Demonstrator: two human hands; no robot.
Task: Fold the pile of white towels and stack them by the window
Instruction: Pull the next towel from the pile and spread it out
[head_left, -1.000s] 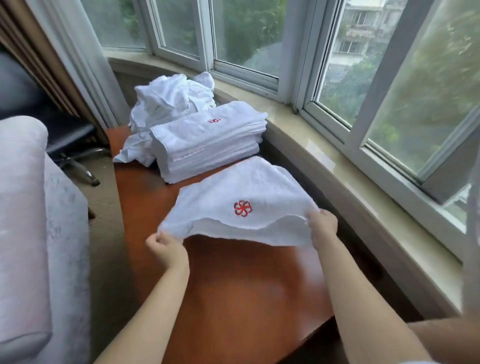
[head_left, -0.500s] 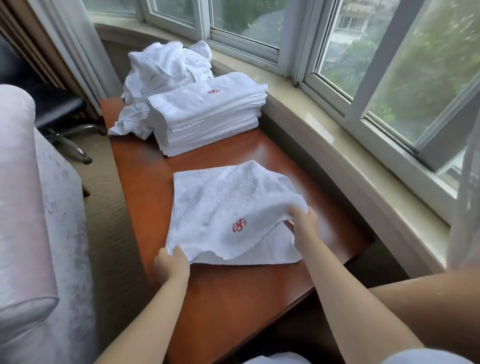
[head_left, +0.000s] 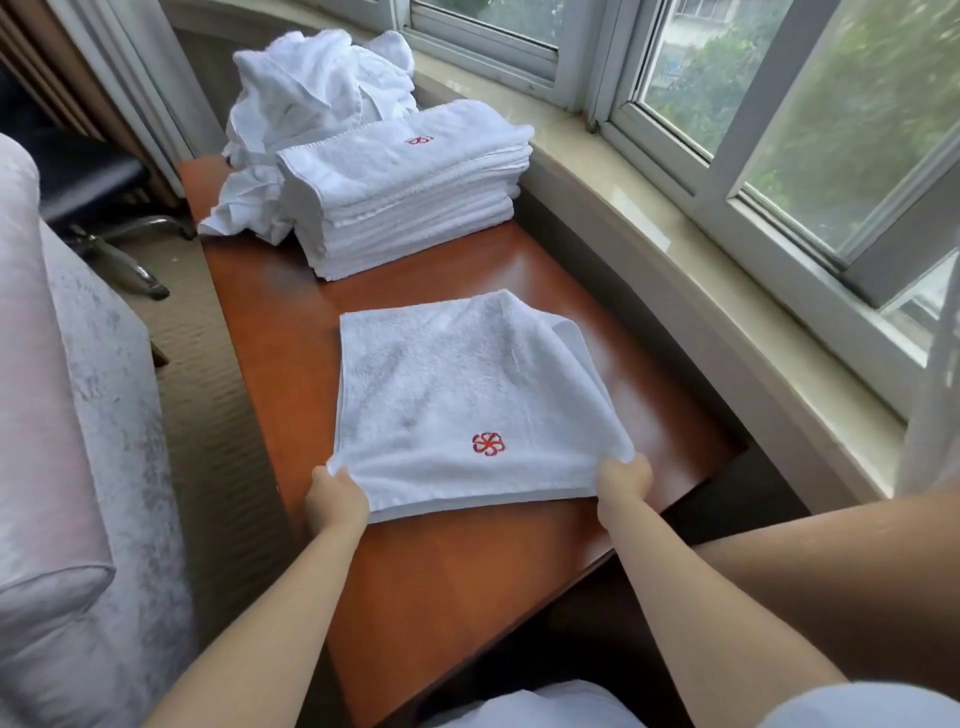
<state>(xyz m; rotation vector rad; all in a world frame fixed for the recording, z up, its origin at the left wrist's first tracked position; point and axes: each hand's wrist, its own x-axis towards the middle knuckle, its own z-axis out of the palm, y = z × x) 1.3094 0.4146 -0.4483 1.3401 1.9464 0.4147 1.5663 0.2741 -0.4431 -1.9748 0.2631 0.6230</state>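
A white towel (head_left: 462, 395) with a red flower emblem lies folded over on the reddish wooden table (head_left: 467, 582). My left hand (head_left: 335, 499) grips its near left corner and my right hand (head_left: 623, 480) grips its near right corner. The far right corner is curled up in a loose fold. Behind it stands a neat stack of folded white towels (head_left: 410, 192) close to the window sill. A crumpled pile of unfolded white towels (head_left: 311, 98) sits at the table's far end, behind and left of the stack.
A curved stone window sill (head_left: 701, 291) and window frames run along the right. A pale upholstered armchair (head_left: 57, 441) stands close on the left. A chair base with metal legs (head_left: 119, 249) sits on the carpet beyond it. My knee (head_left: 831, 587) is at lower right.
Both hands have drawn the towel's upper layer toward me and down, so the lifted towel now lies folded on the table. The view has tilted lower.
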